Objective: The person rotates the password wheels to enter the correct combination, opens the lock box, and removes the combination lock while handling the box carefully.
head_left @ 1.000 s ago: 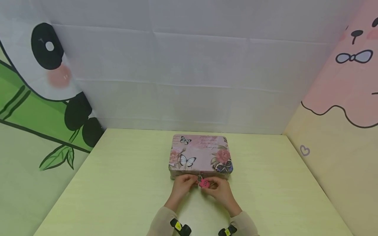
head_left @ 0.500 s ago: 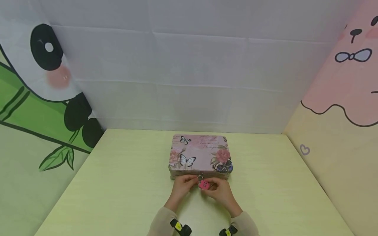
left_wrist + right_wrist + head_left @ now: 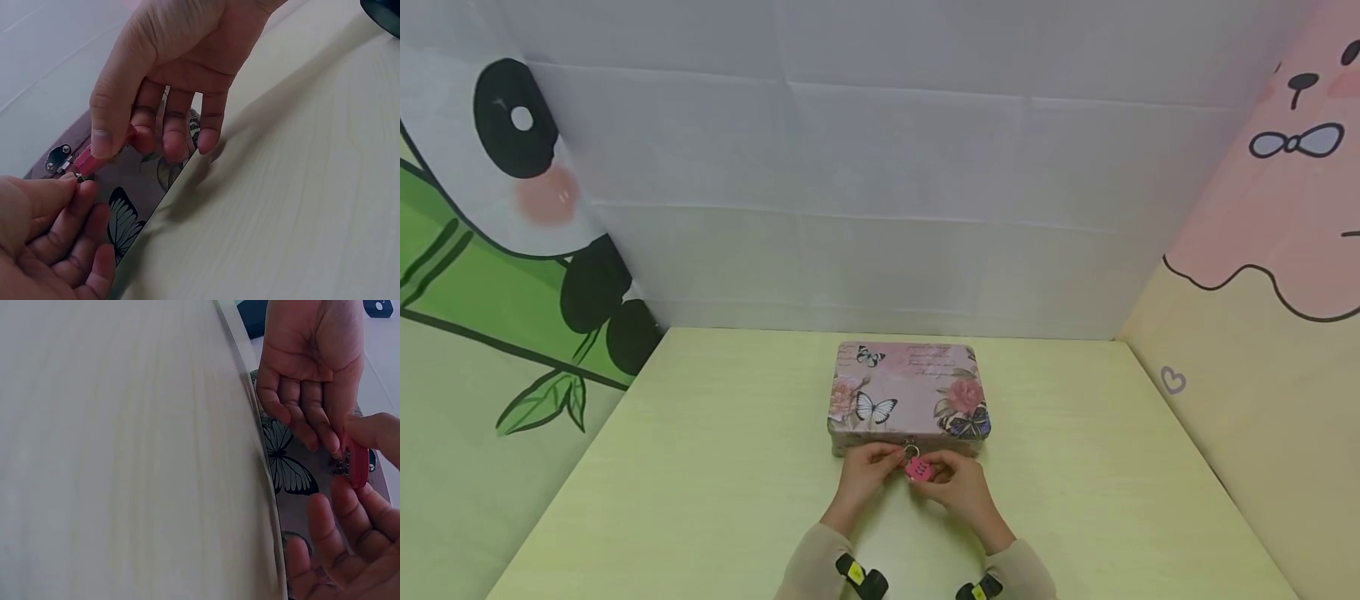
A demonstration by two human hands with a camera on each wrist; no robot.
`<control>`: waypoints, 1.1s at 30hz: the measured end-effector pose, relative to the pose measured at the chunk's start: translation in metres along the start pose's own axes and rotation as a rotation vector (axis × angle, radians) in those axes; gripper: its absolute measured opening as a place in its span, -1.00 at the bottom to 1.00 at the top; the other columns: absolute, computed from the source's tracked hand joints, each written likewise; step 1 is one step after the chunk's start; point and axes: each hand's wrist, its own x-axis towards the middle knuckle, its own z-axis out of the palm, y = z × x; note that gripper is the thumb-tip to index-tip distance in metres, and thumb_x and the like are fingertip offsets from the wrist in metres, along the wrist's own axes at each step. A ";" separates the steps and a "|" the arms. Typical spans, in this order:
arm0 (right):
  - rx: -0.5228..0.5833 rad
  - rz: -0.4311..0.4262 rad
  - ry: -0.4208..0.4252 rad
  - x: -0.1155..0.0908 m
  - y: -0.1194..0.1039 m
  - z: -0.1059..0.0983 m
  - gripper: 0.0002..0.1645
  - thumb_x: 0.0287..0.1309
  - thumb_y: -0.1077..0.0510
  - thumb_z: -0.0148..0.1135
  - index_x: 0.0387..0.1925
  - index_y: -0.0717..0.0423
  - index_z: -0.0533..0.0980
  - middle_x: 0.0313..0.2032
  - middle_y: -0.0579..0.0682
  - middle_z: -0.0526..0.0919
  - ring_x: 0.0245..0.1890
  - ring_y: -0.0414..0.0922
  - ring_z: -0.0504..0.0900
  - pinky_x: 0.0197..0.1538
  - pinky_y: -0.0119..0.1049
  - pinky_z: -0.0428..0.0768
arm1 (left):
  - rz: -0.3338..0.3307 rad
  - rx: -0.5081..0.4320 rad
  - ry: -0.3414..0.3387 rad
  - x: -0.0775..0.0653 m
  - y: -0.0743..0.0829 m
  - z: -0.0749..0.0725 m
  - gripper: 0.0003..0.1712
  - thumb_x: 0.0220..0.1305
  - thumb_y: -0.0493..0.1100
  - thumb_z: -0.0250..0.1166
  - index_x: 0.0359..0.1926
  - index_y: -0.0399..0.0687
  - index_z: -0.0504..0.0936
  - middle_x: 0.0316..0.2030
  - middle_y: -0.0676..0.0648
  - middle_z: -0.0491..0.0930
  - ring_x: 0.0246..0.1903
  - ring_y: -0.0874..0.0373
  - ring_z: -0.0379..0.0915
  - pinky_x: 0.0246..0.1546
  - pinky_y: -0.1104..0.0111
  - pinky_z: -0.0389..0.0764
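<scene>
A pink padlock (image 3: 919,468) with dials on its face is at the front of a closed, pink, flower-and-butterfly tin box (image 3: 910,387). My right hand (image 3: 961,490) pinches the padlock's body between thumb and fingers, seen edge-on in the right wrist view. The silver shackle (image 3: 912,451) stands up from it, right by the box's metal clasp (image 3: 59,156). My left hand (image 3: 865,475) pinches a small metal piece (image 3: 79,177) beside the padlock; the fingertips mostly hide it. The other fingers of both hands are loosely bent before the box's front side.
The box stands on a pale yellow table (image 3: 737,467), near its back edge. Behind rises a white cloth wall (image 3: 880,183), with cartoon-printed panels on the left and right. Black wrist cameras (image 3: 862,577) sit on both sleeves.
The padlock has turned slightly in my right fingers, and its shackle has shifted a little to the right. Both hands stay almost in place; the box has not moved.
</scene>
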 end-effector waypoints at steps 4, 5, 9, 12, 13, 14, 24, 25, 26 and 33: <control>0.034 0.024 -0.006 0.000 0.001 0.002 -0.62 -0.13 0.31 0.58 -0.24 0.36 0.61 -0.46 0.01 0.67 -0.49 -0.22 0.58 -0.41 -0.41 0.57 | 0.008 0.024 0.007 0.000 -0.001 0.001 -0.80 0.31 -0.41 0.27 -0.26 -0.63 0.61 -0.37 -0.39 0.69 -0.36 0.02 0.67 -0.27 0.33 0.66; 0.052 0.037 -0.011 0.000 0.001 0.002 -0.62 -0.12 0.31 0.58 -0.24 0.36 0.60 -0.45 0.03 0.68 -0.48 -0.22 0.59 -0.40 -0.41 0.58 | 0.006 0.029 0.009 0.000 0.000 0.001 -0.79 0.31 -0.40 0.28 -0.26 -0.62 0.62 -0.37 -0.37 0.69 -0.36 0.04 0.67 -0.28 0.36 0.65; 0.142 0.098 -0.036 0.000 0.000 0.003 -0.59 -0.09 0.35 0.54 -0.19 0.42 0.56 -0.42 0.09 0.71 -0.46 -0.20 0.61 -0.40 -0.41 0.58 | -0.004 0.030 0.012 -0.001 0.002 0.001 -0.79 0.30 -0.39 0.28 -0.26 -0.60 0.63 -0.39 -0.35 0.70 -0.37 0.10 0.65 -0.32 0.43 0.62; 0.220 0.159 -0.054 0.001 0.001 0.004 -0.57 -0.05 0.38 0.50 -0.13 0.47 0.54 -0.41 0.11 0.72 -0.45 -0.20 0.61 -0.41 -0.40 0.57 | 0.005 0.037 0.012 -0.005 0.013 0.001 -0.82 0.29 -0.44 0.25 -0.28 -0.64 0.61 -0.40 -0.39 0.68 -0.37 0.03 0.65 -0.33 0.39 0.62; 0.245 0.176 -0.059 0.001 0.001 0.004 -0.58 -0.01 0.37 0.48 -0.11 0.49 0.53 -0.41 0.12 0.72 -0.45 -0.18 0.62 -0.40 -0.40 0.57 | 0.009 0.041 0.011 -0.007 0.019 0.001 -0.82 0.29 -0.45 0.24 -0.28 -0.65 0.60 -0.40 -0.41 0.67 -0.37 -0.03 0.66 -0.33 0.38 0.63; 0.266 0.189 -0.063 0.001 0.001 0.004 -0.59 0.04 0.36 0.44 -0.09 0.51 0.53 -0.41 0.13 0.72 -0.46 -0.18 0.62 -0.40 -0.39 0.58 | 0.012 0.052 0.012 -0.008 0.021 0.002 -0.83 0.28 -0.47 0.23 -0.29 -0.67 0.59 -0.40 -0.43 0.67 -0.36 -0.09 0.66 -0.33 0.35 0.63; 0.345 0.236 -0.009 0.008 -0.001 0.010 -0.69 0.41 0.29 0.07 -0.14 0.59 0.52 -0.55 0.04 0.64 -0.61 -0.20 0.59 -0.45 -0.33 0.63 | -0.002 0.052 0.028 0.001 0.000 -0.001 -0.80 0.26 -0.39 0.29 -0.27 -0.59 0.64 -0.40 -0.33 0.70 -0.41 0.25 0.60 -0.35 0.48 0.58; 0.352 0.237 -0.007 0.008 -0.003 0.011 -0.69 0.41 0.29 0.07 -0.15 0.60 0.51 -0.55 0.05 0.65 -0.62 -0.20 0.59 -0.45 -0.32 0.63 | -0.002 0.053 0.030 0.000 0.000 -0.001 -0.80 0.26 -0.39 0.30 -0.27 -0.58 0.64 -0.40 -0.32 0.70 -0.41 0.26 0.59 -0.36 0.49 0.57; 0.358 0.239 -0.006 0.008 -0.006 0.011 -0.70 0.41 0.30 0.07 -0.16 0.60 0.51 -0.56 0.07 0.65 -0.62 -0.19 0.59 -0.45 -0.31 0.63 | -0.004 0.054 0.031 0.000 0.001 -0.001 -0.80 0.25 -0.39 0.30 -0.27 -0.58 0.65 -0.40 -0.32 0.70 -0.41 0.26 0.59 -0.36 0.49 0.57; 0.352 0.216 -0.006 0.004 -0.036 0.006 -0.75 0.36 0.40 0.06 -0.21 0.66 0.48 -0.56 0.17 0.66 -0.63 -0.16 0.61 -0.44 -0.18 0.67 | 0.006 0.071 0.037 -0.002 0.004 -0.002 -0.81 0.25 -0.38 0.32 -0.27 -0.56 0.66 -0.39 -0.31 0.71 -0.40 0.20 0.60 -0.37 0.49 0.56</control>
